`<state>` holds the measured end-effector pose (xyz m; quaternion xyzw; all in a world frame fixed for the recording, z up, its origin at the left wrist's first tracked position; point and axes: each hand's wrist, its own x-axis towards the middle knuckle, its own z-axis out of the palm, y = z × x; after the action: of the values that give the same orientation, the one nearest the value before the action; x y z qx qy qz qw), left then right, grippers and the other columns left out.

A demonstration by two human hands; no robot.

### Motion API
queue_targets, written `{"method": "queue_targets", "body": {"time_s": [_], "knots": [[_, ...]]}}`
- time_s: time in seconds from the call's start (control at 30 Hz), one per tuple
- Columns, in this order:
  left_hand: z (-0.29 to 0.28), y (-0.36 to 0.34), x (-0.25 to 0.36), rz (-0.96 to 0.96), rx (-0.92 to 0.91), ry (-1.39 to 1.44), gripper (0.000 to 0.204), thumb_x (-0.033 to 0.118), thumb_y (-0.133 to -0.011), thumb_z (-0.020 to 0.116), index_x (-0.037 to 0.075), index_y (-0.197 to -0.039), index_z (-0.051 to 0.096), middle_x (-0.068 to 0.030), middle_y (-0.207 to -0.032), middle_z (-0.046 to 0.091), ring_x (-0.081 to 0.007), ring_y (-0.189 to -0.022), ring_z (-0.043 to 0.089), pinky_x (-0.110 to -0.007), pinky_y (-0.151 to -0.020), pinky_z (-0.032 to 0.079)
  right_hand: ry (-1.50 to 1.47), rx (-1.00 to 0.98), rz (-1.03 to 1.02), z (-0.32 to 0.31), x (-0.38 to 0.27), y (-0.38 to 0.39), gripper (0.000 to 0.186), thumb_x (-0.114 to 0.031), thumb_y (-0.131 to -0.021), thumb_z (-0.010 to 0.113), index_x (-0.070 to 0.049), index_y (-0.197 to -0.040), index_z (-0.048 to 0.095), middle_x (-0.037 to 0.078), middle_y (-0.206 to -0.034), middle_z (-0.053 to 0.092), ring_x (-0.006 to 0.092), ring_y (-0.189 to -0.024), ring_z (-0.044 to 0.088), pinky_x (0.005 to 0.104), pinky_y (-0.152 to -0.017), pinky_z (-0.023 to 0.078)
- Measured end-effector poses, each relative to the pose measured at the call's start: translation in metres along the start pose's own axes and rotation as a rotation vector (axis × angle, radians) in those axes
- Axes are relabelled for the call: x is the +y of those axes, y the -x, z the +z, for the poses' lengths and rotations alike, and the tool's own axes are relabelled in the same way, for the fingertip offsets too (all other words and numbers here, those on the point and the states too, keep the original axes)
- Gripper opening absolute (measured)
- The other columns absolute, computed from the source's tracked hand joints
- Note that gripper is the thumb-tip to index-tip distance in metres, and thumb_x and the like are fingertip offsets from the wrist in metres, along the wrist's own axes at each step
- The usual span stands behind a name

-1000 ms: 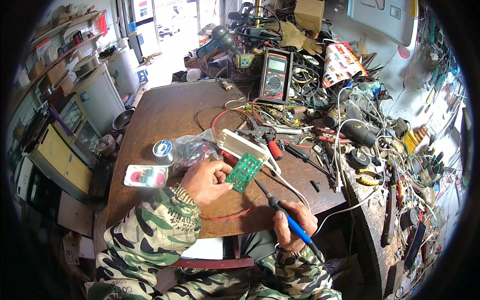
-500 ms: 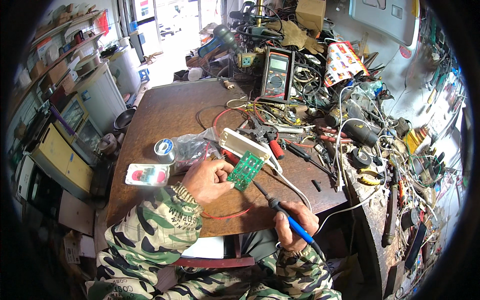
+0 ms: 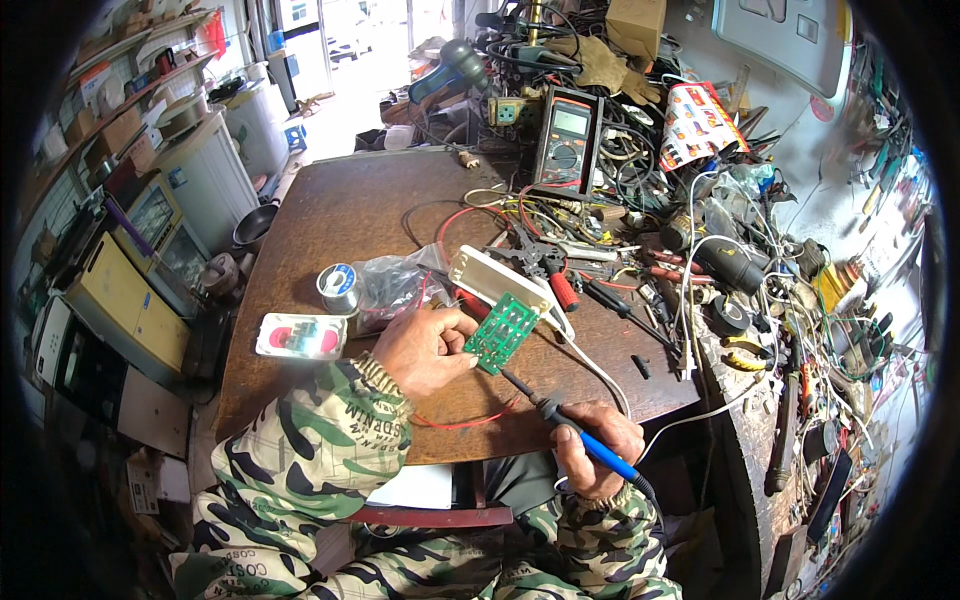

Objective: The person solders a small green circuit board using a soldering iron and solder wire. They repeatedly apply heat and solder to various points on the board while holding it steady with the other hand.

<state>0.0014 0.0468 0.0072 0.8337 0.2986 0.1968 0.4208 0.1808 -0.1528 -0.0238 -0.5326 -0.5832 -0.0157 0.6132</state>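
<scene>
My left hand (image 3: 428, 350) pinches a green circuit board (image 3: 505, 332) by its left edge, tilted above the table. My right hand (image 3: 618, 432) is wrapped round the blue handle of a soldering iron (image 3: 600, 452). The iron's dark tip reaches the board's lower edge; whether it touches, I cannot tell. Just beyond the board lies an open, long cream plastic housing (image 3: 492, 282) with a white cable (image 3: 598, 374) running from it. A spool of solder wire (image 3: 338, 288) and a clear plastic bag (image 3: 388, 284) lie left of the board, beyond my left hand.
A small white box (image 3: 302, 336) with pink and pale contents sits at the table's left. Pliers with red handles (image 3: 562, 290) and a screwdriver (image 3: 625, 308) lie to the right. A multimeter (image 3: 568, 142) stands at the back, beside heaped cables and tools. A red wire (image 3: 465, 424) crosses the near edge.
The iron's tip has come closer to the board's lower edge. The whole view has shifted slightly; both hands keep their grip.
</scene>
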Motion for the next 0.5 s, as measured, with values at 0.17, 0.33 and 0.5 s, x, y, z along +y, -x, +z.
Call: {"method": "queue_targets", "body": {"time_s": [0.17, 0.33, 0.5], "knots": [[0.0014, -0.0017, -0.0062, -0.012, 0.016, -0.001, 0.027, 0.008, -0.078, 0.078, 0.003, -0.103, 0.07, -0.0002, -0.071, 0.064, -0.0072, -0.062, 0.059, -0.026, -0.06, 0.048, 0.006, 0.014, 0.059, 0.0015, -0.0011, 0.002, 0.025, -0.018, -0.08, 0.073, 0.004, -0.09, 0.071, 0.013, -0.072, 0.07, 0.023, -0.061, 0.069, 0.0309, -0.058, 0.053], [0.0012, -0.0021, -0.0076, -0.009, 0.014, 0.001, 0.028, 0.008, -0.078, 0.078, 0.003, -0.104, 0.069, -0.0005, -0.072, 0.065, -0.0077, -0.063, 0.06, -0.026, -0.06, 0.049, 0.02, -0.03, -0.005, 0.0002, 0.0016, 0.0011, 0.021, -0.009, -0.079, 0.075, 0.003, -0.096, 0.071, 0.014, -0.073, 0.069, 0.0236, -0.059, 0.068, 0.0311, -0.055, 0.051], [0.0002, -0.0009, -0.0029, 0.017, -0.007, 0.01, 0.027, 0.0, -0.082, 0.076, -0.002, -0.107, 0.067, 0.005, -0.073, 0.058, 0.0003, -0.063, 0.049, -0.019, -0.055, 0.043, 0.032, -0.02, -0.031, 0.0011, 0.0029, 0.0012, 0.021, -0.008, -0.079, 0.076, 0.003, -0.096, 0.071, 0.013, -0.072, 0.069, 0.0227, -0.058, 0.067, 0.0306, -0.054, 0.05]]}}
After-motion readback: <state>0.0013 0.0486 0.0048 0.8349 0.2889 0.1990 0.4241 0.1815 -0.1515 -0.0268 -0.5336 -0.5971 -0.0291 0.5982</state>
